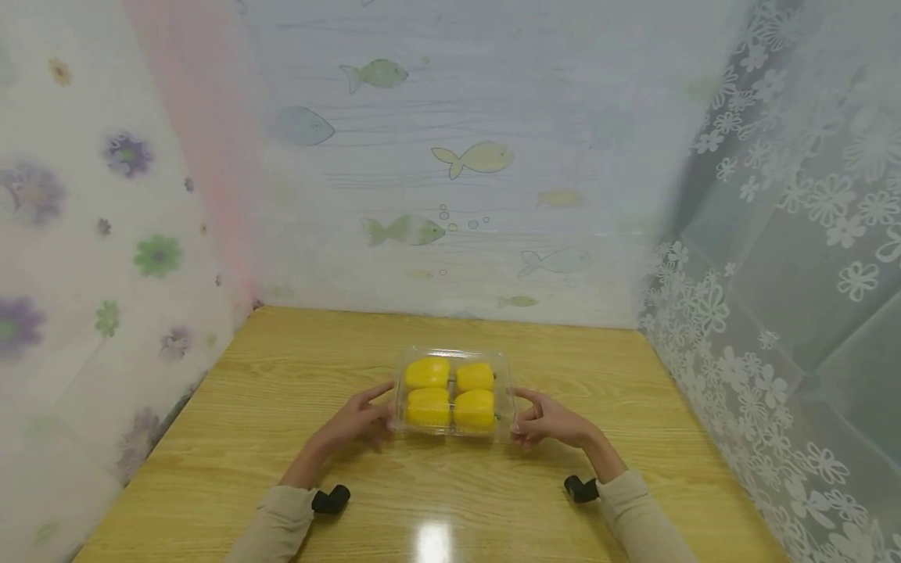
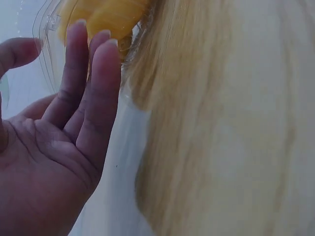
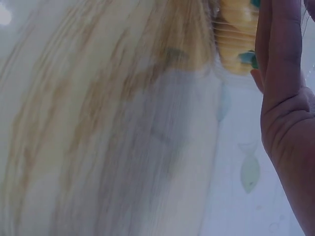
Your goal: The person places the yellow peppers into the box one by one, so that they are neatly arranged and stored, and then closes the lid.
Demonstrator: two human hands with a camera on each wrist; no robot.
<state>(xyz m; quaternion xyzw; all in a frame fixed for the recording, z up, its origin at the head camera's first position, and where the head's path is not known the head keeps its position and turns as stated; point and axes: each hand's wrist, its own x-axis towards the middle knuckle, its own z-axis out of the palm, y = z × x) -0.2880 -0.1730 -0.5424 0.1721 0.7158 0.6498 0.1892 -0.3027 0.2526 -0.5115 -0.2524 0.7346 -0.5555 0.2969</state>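
A clear plastic container [image 1: 504, 374] with several yellow bell peppers [image 1: 428, 407] in it is in the middle of the head view, tilted towards me. My left hand [image 1: 354, 421] grips its left side and my right hand [image 1: 556, 423] grips its right side. In the left wrist view, fingers [image 2: 101, 78] lie along the container and one fingertip touches its rim; yellow shows through the plastic. The right wrist view catches part of the right hand [image 3: 285, 93] beside the ridged container wall, with green stems [image 3: 253, 59] visible inside. The right fingertips are cut off there.
The container is over a wood-grain table [image 1: 450, 500]. Behind it hangs a pale curtain with fish drawings [image 1: 479, 156]. Flowered sheets stand at the left [image 1: 158, 254] and right [image 1: 732, 313]. Black wrist-worn devices [image 1: 331, 499] sit by both sleeves.
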